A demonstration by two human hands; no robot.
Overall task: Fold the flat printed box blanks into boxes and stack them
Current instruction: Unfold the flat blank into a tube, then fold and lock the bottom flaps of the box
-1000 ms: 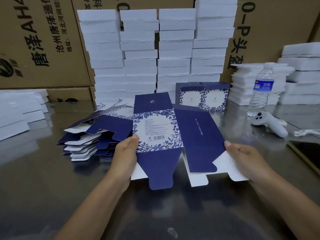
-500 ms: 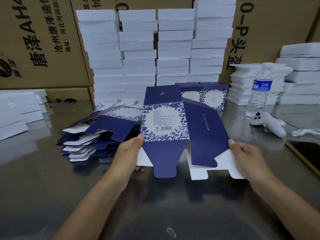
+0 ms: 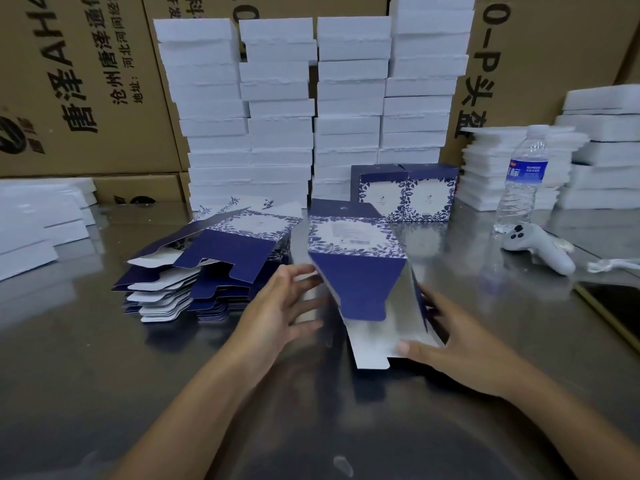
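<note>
A navy box blank (image 3: 360,271) with a blue floral panel stands squared into a tube on the steel table (image 3: 104,375), its bottom flaps hanging toward me. My left hand (image 3: 277,306) touches its left side with fingers spread and straight. My right hand (image 3: 450,344) grips the right wall, thumb on a white inner flap (image 3: 370,348). A pile of flat blanks (image 3: 194,271) lies to the left. Two folded boxes (image 3: 405,194) stand side by side behind.
Tall stacks of white foam trays (image 3: 311,109) stand at the back, with lower stacks at far left (image 3: 38,220) and right (image 3: 602,150). A water bottle (image 3: 523,181) and a white controller (image 3: 536,247) sit to the right. Brown cartons (image 3: 76,84) line the wall.
The flat blank has been pushed open into a tube, its right navy panel swung round. My left hand let go of the edge and spread open; my right hand moved inward.
</note>
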